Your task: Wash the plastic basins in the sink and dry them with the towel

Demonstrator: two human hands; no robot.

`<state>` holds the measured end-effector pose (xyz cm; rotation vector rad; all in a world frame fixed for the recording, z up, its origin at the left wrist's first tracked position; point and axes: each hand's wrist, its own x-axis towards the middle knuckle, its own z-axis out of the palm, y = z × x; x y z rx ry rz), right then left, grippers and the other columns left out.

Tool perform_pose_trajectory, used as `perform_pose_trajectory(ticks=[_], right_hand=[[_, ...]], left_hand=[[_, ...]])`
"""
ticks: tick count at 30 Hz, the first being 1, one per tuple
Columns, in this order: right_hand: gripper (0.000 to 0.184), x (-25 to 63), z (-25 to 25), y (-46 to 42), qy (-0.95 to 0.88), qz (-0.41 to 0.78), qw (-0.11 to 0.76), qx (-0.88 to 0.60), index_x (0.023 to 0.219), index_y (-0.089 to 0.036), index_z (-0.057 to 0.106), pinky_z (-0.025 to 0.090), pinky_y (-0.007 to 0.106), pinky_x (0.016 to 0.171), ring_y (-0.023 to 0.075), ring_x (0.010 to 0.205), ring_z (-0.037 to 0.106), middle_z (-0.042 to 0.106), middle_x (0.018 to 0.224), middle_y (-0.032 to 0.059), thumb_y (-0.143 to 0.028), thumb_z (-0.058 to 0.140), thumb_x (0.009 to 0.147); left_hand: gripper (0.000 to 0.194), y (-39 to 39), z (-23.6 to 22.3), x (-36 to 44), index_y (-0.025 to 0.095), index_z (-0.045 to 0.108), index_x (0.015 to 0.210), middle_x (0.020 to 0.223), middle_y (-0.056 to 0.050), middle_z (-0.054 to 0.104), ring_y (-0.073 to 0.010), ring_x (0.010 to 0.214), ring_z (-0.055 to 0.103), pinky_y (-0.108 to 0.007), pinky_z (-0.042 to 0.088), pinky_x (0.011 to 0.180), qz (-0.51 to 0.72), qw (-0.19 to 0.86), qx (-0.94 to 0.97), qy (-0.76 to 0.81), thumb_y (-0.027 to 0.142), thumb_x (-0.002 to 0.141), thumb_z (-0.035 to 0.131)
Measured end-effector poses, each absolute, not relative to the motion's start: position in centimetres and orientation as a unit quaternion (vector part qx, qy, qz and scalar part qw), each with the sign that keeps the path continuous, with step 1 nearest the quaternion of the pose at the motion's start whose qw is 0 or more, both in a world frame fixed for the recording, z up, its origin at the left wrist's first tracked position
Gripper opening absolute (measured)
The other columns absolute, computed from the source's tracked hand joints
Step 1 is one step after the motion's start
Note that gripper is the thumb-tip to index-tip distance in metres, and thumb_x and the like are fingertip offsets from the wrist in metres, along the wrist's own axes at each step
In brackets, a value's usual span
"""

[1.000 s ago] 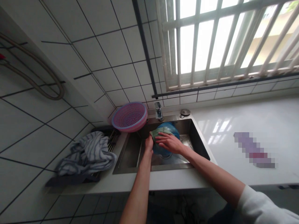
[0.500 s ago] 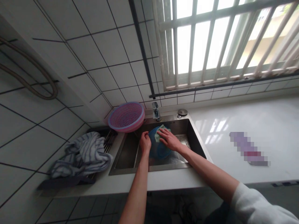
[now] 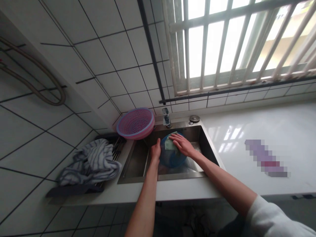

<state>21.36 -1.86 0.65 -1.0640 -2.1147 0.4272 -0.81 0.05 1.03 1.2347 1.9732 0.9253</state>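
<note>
1. The blue bowl [image 3: 172,161] is held inside the sink [image 3: 135,161], below the faucet [image 3: 166,116]. No long axis is shown by its round outline; whether its opening or its base is turned to the camera cannot be told.
2. The green cloth [image 3: 170,144] is spread over the bowl's upper part; its long axis cannot be made out.
3. The bowl's left edge is gripped by the left hand [image 3: 155,150], thumb upward, other fingers partly hidden. Its forearm is angled steeply up from the bottom.
4. The cloth is pressed by the open right hand [image 3: 183,144], fingers extended up-left, palm down. Its forearm is slanted in from the lower right.
5. Beyond the sink's left side, 1 pink basket [image 3: 135,124] is seen.
</note>
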Motion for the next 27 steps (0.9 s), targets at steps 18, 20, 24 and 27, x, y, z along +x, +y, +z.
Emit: perform_pose_trajectory(ticks=[18, 20, 24, 27], right_hand=[[0.048, 23.1, 1.2, -1.2, -0.814, 0.191, 0.357, -0.418, 0.154, -0.029, 0.057, 0.031, 0.052, 0.130, 0.0272, 0.155, 0.041, 0.046, 0.166, 0.0072, -0.045, 0.042, 0.111], [0.049, 23.1, 1.3, -1.4, -0.786, 0.191, 0.375, -0.452, 0.154, -0.027, 0.058, 0.033, 0.053, 0.129, 0.0278, 0.154, 0.043, 0.048, 0.165, 0.0091, -0.045, 0.042, 0.111], [0.043, 20.3, 2.0, -3.6, -0.832, 0.122, 0.338, -0.422, 0.149, -0.036, 0.062, 0.023, 0.063, 0.131, 0.0320, 0.157, 0.036, 0.051, 0.163, 0.0034, -0.040, 0.049, 0.109], [0.038, 18.8, 2.7, -4.7, -0.895, 0.097, 0.296, -0.320, 0.144, -0.041, 0.066, 0.019, 0.062, 0.132, 0.0304, 0.156, 0.039, 0.058, 0.157, -0.0014, -0.040, 0.057, 0.106]], left_hand=[[0.070, 0.1, 0.3, -0.9, 0.020, 0.066, 0.064, 0.062, -0.008, 0.065, -0.0254, 0.070, 0.065, -0.033, 0.047, 0.062, 0.440, 0.391, 0.408, 0.698, 0.088, 0.075, 0.061], [0.072, 0.1, 0.0, -0.7, 0.020, 0.064, 0.062, 0.060, -0.005, 0.061, -0.0219, 0.065, 0.060, -0.031, 0.043, 0.058, 0.452, 0.402, 0.398, 0.689, 0.092, 0.072, 0.060], [0.075, -0.1, -0.3, 0.2, 0.018, 0.068, 0.067, 0.065, -0.005, 0.063, -0.0214, 0.069, 0.060, -0.031, 0.042, 0.059, 0.465, 0.407, 0.408, 0.672, 0.093, 0.067, 0.063], [0.076, -0.3, -0.3, 0.5, 0.016, 0.073, 0.074, 0.071, -0.006, 0.068, -0.0222, 0.075, 0.063, -0.030, 0.045, 0.063, 0.481, 0.409, 0.434, 0.643, 0.091, 0.066, 0.066]])
